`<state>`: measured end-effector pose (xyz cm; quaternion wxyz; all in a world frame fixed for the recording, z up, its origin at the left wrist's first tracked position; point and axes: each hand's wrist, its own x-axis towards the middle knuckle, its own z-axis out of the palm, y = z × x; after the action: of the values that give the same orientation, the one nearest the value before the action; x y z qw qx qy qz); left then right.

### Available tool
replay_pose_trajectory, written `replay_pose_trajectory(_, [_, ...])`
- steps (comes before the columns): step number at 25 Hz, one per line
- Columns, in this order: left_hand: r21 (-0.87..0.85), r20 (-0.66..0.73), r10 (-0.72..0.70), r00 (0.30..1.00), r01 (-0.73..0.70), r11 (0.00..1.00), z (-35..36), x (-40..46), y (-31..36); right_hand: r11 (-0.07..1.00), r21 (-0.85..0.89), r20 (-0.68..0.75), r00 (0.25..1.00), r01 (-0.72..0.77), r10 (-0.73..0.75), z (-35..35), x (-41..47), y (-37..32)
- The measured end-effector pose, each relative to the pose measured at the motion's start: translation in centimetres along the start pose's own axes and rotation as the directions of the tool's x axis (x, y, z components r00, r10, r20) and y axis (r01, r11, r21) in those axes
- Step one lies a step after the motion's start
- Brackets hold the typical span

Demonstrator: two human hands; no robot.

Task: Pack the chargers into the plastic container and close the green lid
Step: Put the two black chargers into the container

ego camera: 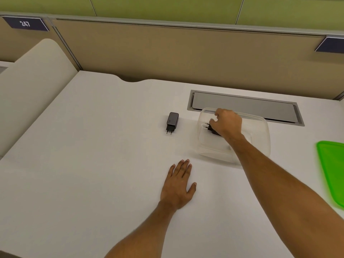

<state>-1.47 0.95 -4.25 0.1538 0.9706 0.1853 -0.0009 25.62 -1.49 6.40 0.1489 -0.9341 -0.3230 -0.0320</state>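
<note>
1. While one charger [212, 129] is held inside the plastic container [260, 135], the task is judged to be roughly midway through packing; whether it has been set down on the container floor cannot be told.
2. The right hand [228, 123] is seen reaching over the container's near wall, fingers curled around the black body of that charger, its two pins protruding to the left of the hand.
3. The left hand [179, 183] is laid flat, palm down and fingers extended, on the desk [93, 164] in front of and just left of the container; nothing is held by it.
4. A second charger [172, 122] is left on the desk to the left of the container, near it but apart, pins pointing toward the person. It has yet to be packed.
5. The green lid [333, 172] is lying on the desk to the right of the container, apart from it and partly cut off by the frame edge. Closing is not yet done.
6. Materials noted: the container is clear, thin-walled plastic, rectangular with rounded corners, faintly glossy. The chargers are dark blocks with rounded edges and a smooth, slightly shiny casing. The lid is translucent bright green, flat, with a raised rim.
7. The desk surface is matte white and smooth; a grey rectangular cable flap [242, 106] is recessed directly behind the container.
</note>
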Motion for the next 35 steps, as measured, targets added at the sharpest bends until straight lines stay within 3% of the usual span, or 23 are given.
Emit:
replay_pose_trajectory(4, [-0.008,-0.007,0.0,1.0,0.0,1.0,0.1,0.0,-0.1,0.995,0.045,-0.157,0.985,0.085,-0.077,-1.4,1.1,-4.0])
replay_pose_trajectory(6, [-0.007,-0.004,-0.004,1.0,0.004,1.0,0.1,0.0,-0.1,0.992,0.018,-0.147,0.982,0.124,-0.12,-1.7,1.7,-6.2])
replay_pose_trajectory(10, [-0.009,0.01,-0.007,1.0,0.008,1.0,-0.1,0.0,0.0,0.961,-0.071,0.062,0.962,0.268,-0.264,-0.6,1.9,-10.6])
replay_pose_trajectory(13, [-0.006,0.022,-0.014,1.0,0.015,1.0,-0.2,0.0,0.1,0.956,-0.077,0.212,0.941,0.284,-0.262,1.1,1.5,-12.5])
replay_pose_trajectory(17, [-0.025,0.003,-0.014,1.0,0.014,1.0,-0.3,0.0,0.1,0.964,-0.097,0.316,0.926,0.247,-0.206,3.4,1.2,-13.3])
replay_pose_trajectory(24, [-0.046,-0.04,-0.008,0.999,0.006,0.999,0.2,0.0,0.1,0.999,0.028,0.24,0.97,-0.035,0.027,6.3,1.6,-14.1])
replay_pose_trajectory(35, [-0.062,-0.05,-0.009,0.999,0.005,0.998,0.5,0.0,-0.1,0.976,0.129,0.342,0.932,-0.175,0.122,7.8,1.6,-14.4])
